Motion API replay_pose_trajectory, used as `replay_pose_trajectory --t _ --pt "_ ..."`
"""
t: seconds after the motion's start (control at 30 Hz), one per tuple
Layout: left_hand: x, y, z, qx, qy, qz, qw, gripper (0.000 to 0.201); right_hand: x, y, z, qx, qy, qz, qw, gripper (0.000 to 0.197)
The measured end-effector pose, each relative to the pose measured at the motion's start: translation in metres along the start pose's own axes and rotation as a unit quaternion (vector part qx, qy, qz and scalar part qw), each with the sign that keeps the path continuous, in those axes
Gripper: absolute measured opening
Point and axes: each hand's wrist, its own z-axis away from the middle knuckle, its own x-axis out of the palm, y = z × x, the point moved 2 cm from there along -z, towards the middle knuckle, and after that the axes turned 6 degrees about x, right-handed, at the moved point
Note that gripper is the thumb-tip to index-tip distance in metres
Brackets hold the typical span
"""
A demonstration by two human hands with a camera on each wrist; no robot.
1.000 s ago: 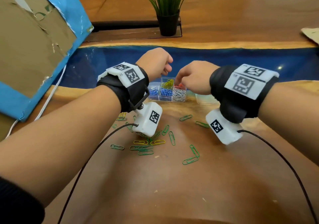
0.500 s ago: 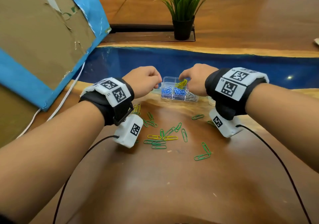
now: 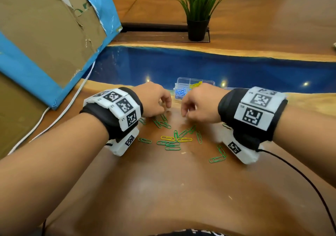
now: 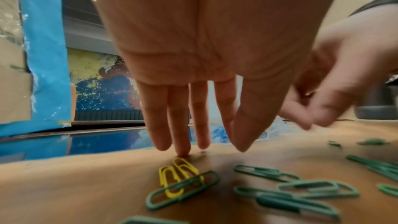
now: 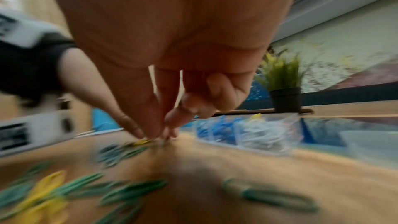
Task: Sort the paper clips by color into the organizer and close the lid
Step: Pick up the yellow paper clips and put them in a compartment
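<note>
Currently the sorting is partway done, judging by the clips that lie loose on the wooden surface [image 3: 163, 190] and those that sit in the organizer.

At the left, the left hand [image 3: 154, 99] reaches down with straight, relaxed fingers [image 4: 181, 125]. In the left wrist view one fingertip touches the surface just behind a yellow paper clip [image 4: 183, 168], which lies crossed under a green paper clip [image 4: 183, 188]. The hand holds nothing.

In the middle, more green and yellow clips [image 3: 174, 139] lie scattered between the two wrists.

At the right, the right hand [image 3: 198, 103] hovers low with thumb and fingertips drawn together near the surface. The right wrist view is blurred, so I cannot tell whether it pinches a clip.

Just beyond the hands stands the clear organizer [image 3: 179, 81], lid open, with blue clips [image 3: 181, 92] and yellow clips [image 3: 195, 85] in separate compartments.

The step in hand looks like picking up another clip. The next move likely calls for freeing the yellow clip from the green one, pinching it up, and dropping it into the yellow compartment.
</note>
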Motion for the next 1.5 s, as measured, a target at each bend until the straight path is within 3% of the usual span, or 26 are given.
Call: replay_pose_trajectory --t 0.2,0.37,0.67,0.83,0.93,1.0,1.07,1.1,1.17,1.2,1.23,1.3,1.33,1.43,1.5 --pt "0.000 0.003 0.016 0.025 0.009 -0.011 1.000 0.014 0.021 -0.028 0.019 -0.070 -0.061 0.044 0.995 0.009" --pt "0.010 0.019 0.037 0.087 -0.025 -0.062 0.994 0.016 0.024 -0.031 0.023 -0.060 -0.058 0.070 0.994 0.007" --pt "0.019 0.030 0.035 0.096 -0.070 -0.105 0.987 0.008 0.024 -0.026 0.024 -0.050 -0.063 0.024 0.996 0.008" --pt "0.021 0.024 0.040 0.060 -0.094 0.014 0.994 0.008 0.017 -0.025 0.024 -0.034 -0.076 0.005 0.996 0.009" --pt "0.012 0.014 0.046 0.017 -0.047 0.107 0.993 0.008 0.008 -0.020 0.015 0.008 -0.066 -0.082 0.994 0.009" --pt "0.004 -0.001 0.049 -0.014 0.000 0.181 0.983 0.009 0.005 -0.016 0.005 0.068 -0.088 -0.271 0.956 0.016" --pt "-0.003 -0.017 0.051 -0.042 0.037 0.262 0.963 0.013 0.004 -0.016 -0.007 0.125 -0.099 -0.457 0.875 0.022" --pt "-0.004 -0.024 0.052 -0.058 0.048 0.296 0.952 0.017 0.003 -0.016 -0.013 0.140 -0.096 -0.510 0.843 0.023" --pt "-0.005 -0.036 0.053 -0.086 0.062 0.349 0.931 0.020 0.000 -0.022 -0.029 0.148 -0.087 -0.545 0.821 0.022" --pt "-0.004 -0.041 0.053 -0.102 0.069 0.373 0.919 0.017 -0.001 -0.026 -0.036 0.144 -0.083 -0.532 0.830 0.021" --pt "-0.003 -0.045 0.052 -0.122 0.075 0.397 0.906 0.014 -0.003 -0.030 -0.044 0.134 -0.072 -0.485 0.861 0.018" --pt "0.001 -0.053 0.047 -0.169 0.082 0.437 0.880 0.021 -0.005 -0.040 -0.056 0.097 -0.038 -0.289 0.952 0.010" --pt "0.003 -0.056 0.044 -0.191 0.085 0.457 0.865 0.023 -0.005 -0.045 -0.061 0.071 -0.019 -0.175 0.982 0.010" --pt "0.004 -0.058 0.038 -0.228 0.084 0.530 0.813 0.022 0.002 -0.055 -0.071 0.037 -0.016 -0.021 0.999 0.020" --pt "0.004 -0.060 0.033 -0.236 0.077 0.531 0.810 0.020 0.007 -0.057 -0.074 0.037 -0.018 0.005 0.999 0.023"
